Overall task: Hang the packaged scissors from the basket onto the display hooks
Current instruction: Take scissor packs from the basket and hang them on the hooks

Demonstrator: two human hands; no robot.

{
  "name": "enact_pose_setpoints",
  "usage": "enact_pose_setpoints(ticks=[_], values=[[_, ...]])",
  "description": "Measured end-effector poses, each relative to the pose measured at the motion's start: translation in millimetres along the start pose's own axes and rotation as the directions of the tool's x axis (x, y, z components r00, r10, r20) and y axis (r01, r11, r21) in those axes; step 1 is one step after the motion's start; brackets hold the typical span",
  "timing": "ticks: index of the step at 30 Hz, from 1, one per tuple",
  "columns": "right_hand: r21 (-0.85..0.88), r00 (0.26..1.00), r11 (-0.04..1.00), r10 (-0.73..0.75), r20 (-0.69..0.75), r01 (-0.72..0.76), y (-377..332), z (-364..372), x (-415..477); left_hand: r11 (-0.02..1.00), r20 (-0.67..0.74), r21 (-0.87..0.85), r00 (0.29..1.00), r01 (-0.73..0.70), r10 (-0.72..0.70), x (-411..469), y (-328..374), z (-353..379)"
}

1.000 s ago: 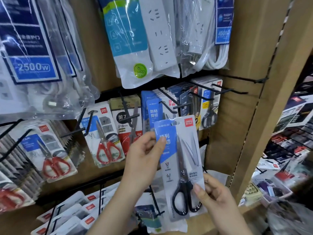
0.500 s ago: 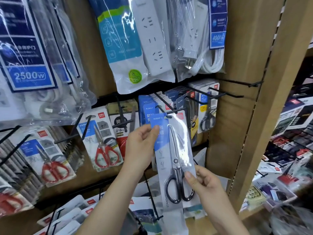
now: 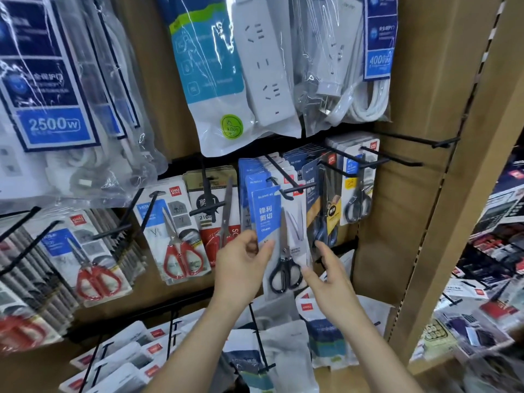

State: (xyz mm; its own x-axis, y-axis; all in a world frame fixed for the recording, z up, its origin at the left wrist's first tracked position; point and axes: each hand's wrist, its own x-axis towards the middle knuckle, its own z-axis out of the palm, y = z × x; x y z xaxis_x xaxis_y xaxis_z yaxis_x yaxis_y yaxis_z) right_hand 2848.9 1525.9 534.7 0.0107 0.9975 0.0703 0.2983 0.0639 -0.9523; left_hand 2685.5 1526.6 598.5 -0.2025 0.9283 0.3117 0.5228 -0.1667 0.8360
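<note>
A packaged pair of black-handled scissors (image 3: 283, 239) on a blue and white card hangs upright, its top at the tip of a black display hook (image 3: 286, 184). My left hand (image 3: 241, 268) pinches the card's left edge between thumb and fingers. My right hand (image 3: 326, 275) touches the card's lower right edge with loosely spread fingers. More of the same blue packs hang behind on that hook. The basket is out of view.
Red-handled scissors packs (image 3: 175, 236) hang to the left, dark-handled ones (image 3: 355, 194) to the right. Bagged power strips (image 3: 249, 69) hang above. An empty hook (image 3: 416, 140) juts out at upper right. A cardboard shelf post (image 3: 453, 211) stands on the right.
Both hands raised the pack up and toward the rack until its top reached the hook. My right hand slipped from the scissor handles to the card's right edge and loosened.
</note>
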Motion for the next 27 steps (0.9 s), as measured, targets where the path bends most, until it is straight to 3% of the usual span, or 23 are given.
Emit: enact_pose_setpoints(ticks=[3,7,12,14,18,21,23,27], values=[[0.015,0.995,0.999,0.034,0.098,-0.035,-1.9,0.4,11.0,1.0,-0.02,0.014,1.0,0.004,-0.003,3.4,-2.3,3.9],[0.16,0.984,0.984,0.045,0.171,-0.073,-7.5,-0.1,14.2,0.997,0.02,0.053,0.998,-0.064,0.063,6.1,-0.7,8.4],[0.187,0.974,0.974,0.088,0.211,-0.129,-6.0,-3.1,16.3,0.975,-0.056,-0.188,0.989,0.122,-0.135,19.2,-16.1,-10.2],[0.166,0.968,0.974,0.119,0.22,-0.158,-7.3,0.0,15.5,0.964,0.028,-0.138,0.974,0.228,-0.226,27.5,-20.2,-8.5],[0.169,0.977,0.979,0.077,0.199,-0.112,-9.2,6.4,13.1,0.95,0.181,-0.098,0.944,0.297,-0.276,34.5,-18.0,6.5],[0.178,0.976,0.975,0.099,0.193,-0.134,-12.3,2.0,10.0,0.889,0.304,-0.127,0.87,0.44,-0.388,34.0,-14.0,4.5],[0.15,0.98,0.981,0.092,0.179,-0.119,-14.2,-2.7,7.1,0.891,0.328,-0.143,0.87,0.43,-0.367,30.7,-12.3,2.4],[0.172,0.989,0.982,0.056,0.136,-0.079,-17.7,-6.5,-2.3,0.95,0.215,-0.199,0.957,0.24,-0.196,9.4,-16.3,-6.0]])
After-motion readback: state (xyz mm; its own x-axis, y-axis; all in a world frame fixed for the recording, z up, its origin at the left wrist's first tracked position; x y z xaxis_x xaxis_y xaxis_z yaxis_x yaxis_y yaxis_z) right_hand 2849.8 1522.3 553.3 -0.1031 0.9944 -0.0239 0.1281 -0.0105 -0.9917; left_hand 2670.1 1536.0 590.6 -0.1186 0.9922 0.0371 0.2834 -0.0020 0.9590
